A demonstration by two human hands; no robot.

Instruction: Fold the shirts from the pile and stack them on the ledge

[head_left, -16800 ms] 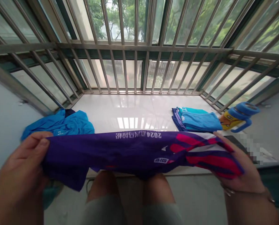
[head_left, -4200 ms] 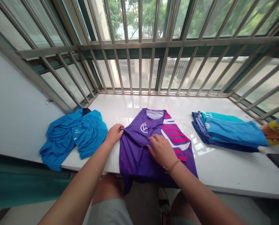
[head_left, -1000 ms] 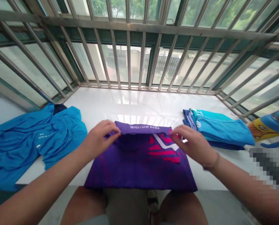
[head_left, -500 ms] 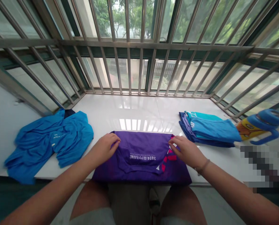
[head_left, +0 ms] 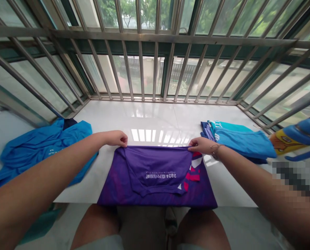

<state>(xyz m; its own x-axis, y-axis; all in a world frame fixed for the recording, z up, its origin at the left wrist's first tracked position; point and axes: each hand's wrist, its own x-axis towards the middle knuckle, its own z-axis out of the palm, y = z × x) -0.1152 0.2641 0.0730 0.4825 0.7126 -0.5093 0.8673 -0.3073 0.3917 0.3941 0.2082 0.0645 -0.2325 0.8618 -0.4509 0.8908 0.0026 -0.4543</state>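
Observation:
A purple T-shirt [head_left: 155, 159] with white lettering and a pink-and-white pattern lies partly folded on the white ledge in front of me, its lower part reaching the front edge. My left hand [head_left: 117, 138] pinches the far left corner of the fold. The far right corner is pinched by my right hand [head_left: 200, 144], which wears a thin bracelet at the wrist. Between both hands the far edge runs nearly straight. The lettering appears upside down from my side.
A crumpled blue garment [head_left: 35, 139] lies to the left, partly behind my forearm. On the right sits a stack of folded clothes [head_left: 243, 140], beside a yellow-and-blue bottle [head_left: 287, 140]. Metal window bars [head_left: 155, 74] border the far side of the white ledge [head_left: 155, 116].
Both hands have closed on the far corners of the purple T-shirt. My left hand has moved up and slightly left. The far edge is now straighter, and the camera view has shifted a little.

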